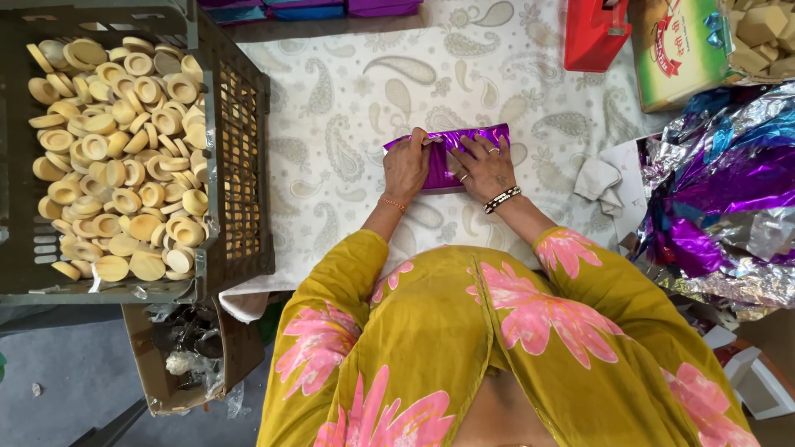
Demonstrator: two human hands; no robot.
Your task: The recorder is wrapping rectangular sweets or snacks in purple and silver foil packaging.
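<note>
While both hands press down on it, the purple foil packet [447,157] lies near the middle of the tabletop [348,91], on a pale paisley-patterned cloth. The left hand [406,168] sits on the packet's left end, its fingers bent over the foil and seeming to pinch a fold there at the top edge. The right hand [482,168] lies flatter, fingers spread across the right half and holding the wrap down.

At the left edge of the tabletop stands a dark plastic crate [240,157] heaped with round, tan, dished pieces [116,157]. At the right edge there is a loose pile of crumpled foil sheets [729,199], purple, blue and silver. A small white cloth [598,178] lies between that pile and the packet. By the far edge I see a red tape dispenser [595,33] and, at the far right corner, a green-and-cream cardboard box [679,50] with tan blocks [758,33] beside it. Down on the floor, under the crate, sits an open carton [186,360] of scraps.

To my eye a fold like this goes best if the flat hand keeps the foil taut and square while the other draws the flap over snugly and creases it along the edge, since foil tears if tugged and springs back unless pressed firmly.
</note>
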